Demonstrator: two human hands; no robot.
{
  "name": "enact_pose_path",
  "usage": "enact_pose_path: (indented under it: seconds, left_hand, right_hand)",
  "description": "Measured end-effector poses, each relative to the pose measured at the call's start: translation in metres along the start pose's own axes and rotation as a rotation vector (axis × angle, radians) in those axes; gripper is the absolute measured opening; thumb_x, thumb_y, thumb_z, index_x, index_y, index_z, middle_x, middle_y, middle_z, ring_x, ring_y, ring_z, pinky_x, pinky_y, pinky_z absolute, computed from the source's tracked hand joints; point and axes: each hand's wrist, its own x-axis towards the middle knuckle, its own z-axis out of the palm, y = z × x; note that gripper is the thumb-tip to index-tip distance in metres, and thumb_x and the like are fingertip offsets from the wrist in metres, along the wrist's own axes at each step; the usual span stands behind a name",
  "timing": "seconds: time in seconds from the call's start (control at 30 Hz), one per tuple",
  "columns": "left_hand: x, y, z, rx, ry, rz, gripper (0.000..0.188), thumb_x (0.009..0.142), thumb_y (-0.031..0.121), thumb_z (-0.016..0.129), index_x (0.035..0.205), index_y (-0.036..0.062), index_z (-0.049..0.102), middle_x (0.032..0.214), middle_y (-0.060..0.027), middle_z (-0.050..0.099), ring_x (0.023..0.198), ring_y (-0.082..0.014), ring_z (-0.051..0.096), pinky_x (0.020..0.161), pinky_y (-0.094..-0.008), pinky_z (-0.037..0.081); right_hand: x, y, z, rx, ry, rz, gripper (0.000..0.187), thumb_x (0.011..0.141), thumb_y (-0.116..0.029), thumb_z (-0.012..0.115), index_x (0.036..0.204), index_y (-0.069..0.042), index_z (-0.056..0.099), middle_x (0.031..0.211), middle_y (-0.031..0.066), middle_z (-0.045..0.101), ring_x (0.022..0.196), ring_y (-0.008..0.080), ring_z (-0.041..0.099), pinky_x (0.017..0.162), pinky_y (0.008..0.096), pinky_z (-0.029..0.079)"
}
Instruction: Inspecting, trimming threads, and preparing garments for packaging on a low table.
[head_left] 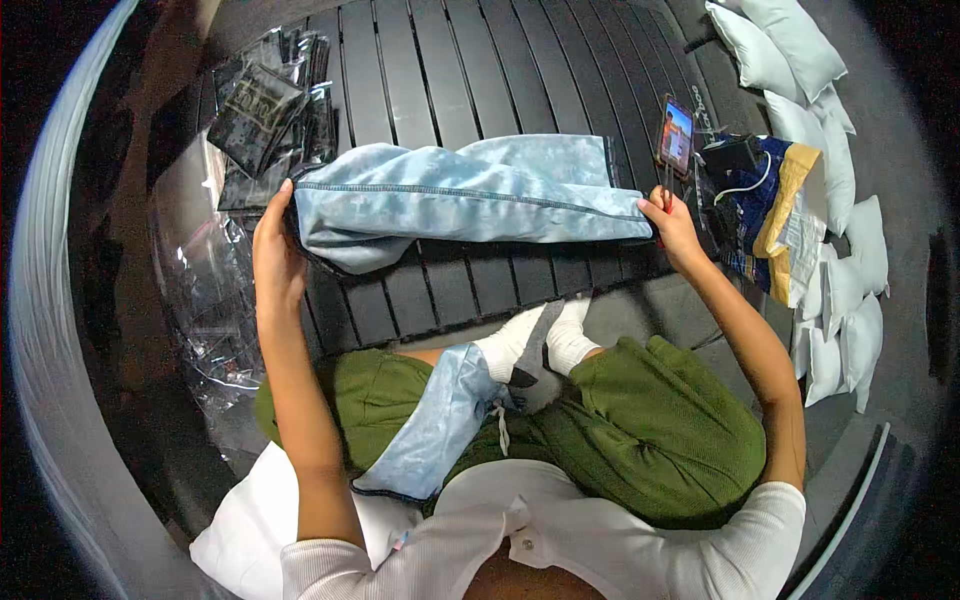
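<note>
A light blue mottled garment with dark edging and a dark lengthwise seam is stretched across the slatted table in front of me. My left hand grips its wider left end at the dark edge. At the narrow right end, my right hand pinches the corner of the cloth. A slim tool with a red part also sticks up from the right hand; its kind is unclear. Another light blue mottled piece of cloth with a dark edge lies over my lap.
The black slatted table bears dark plastic packets at its far left. Clear plastic bags lie beside it. A lit phone stands at right, near a blue and yellow bag and a white cable. White pillows line the right.
</note>
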Motion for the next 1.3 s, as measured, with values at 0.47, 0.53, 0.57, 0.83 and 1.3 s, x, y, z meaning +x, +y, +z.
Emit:
enact_pose_path:
  seconds: [0.47,0.53,0.57,0.83,1.3]
  left_hand:
    - [-0.004,0.021,-0.014,0.185,0.106,0.188,0.023,0.081,0.022,0.057,0.085,-0.0002,0.06,0.083,-0.0051,0.06,0.074,-0.0121,0.055,0.068,-0.0236,0.041]
    - [-0.006,0.024,-0.013,0.158,0.14,0.203,0.023,0.08,0.022,0.057,0.085,-0.0002,0.06,0.082,-0.0052,0.06,0.073,-0.0122,0.056,0.068,-0.0239,0.042]
    - [-0.008,0.025,-0.01,0.164,0.151,0.211,0.023,0.081,0.022,0.057,0.084,0.0001,0.06,0.082,-0.0052,0.06,0.073,-0.0122,0.056,0.068,-0.0239,0.042]
    - [0.002,0.009,-0.009,0.571,0.049,0.218,0.025,0.084,0.024,0.054,0.085,-0.0001,0.062,0.078,0.0013,0.059,0.067,-0.0065,0.051,0.062,-0.0185,0.038]
    - [0.018,-0.009,-0.031,1.323,0.185,0.31,0.032,0.079,0.029,0.055,0.084,-0.0024,0.058,0.07,-0.0165,0.06,0.062,-0.0198,0.057,0.062,-0.0297,0.043]
  right_hand:
    - [0.002,-0.016,-0.002,0.221,-0.035,-0.011,0.032,0.078,-0.008,0.059,0.063,-0.017,0.032,0.062,-0.0083,0.032,0.058,0.0033,0.031,0.054,0.0209,0.026]
    - [0.006,-0.013,-0.005,0.261,-0.054,-0.002,0.031,0.078,-0.008,0.059,0.063,-0.017,0.034,0.062,-0.0083,0.035,0.06,0.0032,0.033,0.055,0.0209,0.028]
    - [0.006,-0.015,-0.004,0.267,-0.051,-0.005,0.031,0.078,-0.008,0.059,0.063,-0.017,0.034,0.062,-0.0083,0.035,0.06,0.0033,0.033,0.055,0.021,0.028]
    - [0.017,-0.002,-0.004,0.204,-0.001,0.009,0.031,0.078,-0.009,0.059,0.063,-0.017,0.034,0.059,-0.0096,0.032,0.051,0.0029,0.028,0.046,0.0204,0.024]
    - [0.014,0.003,0.004,0.045,-0.292,0.222,0.038,0.075,-0.008,0.063,0.062,-0.017,0.028,0.053,-0.0077,0.032,0.043,0.0043,0.032,0.038,0.0207,0.025]
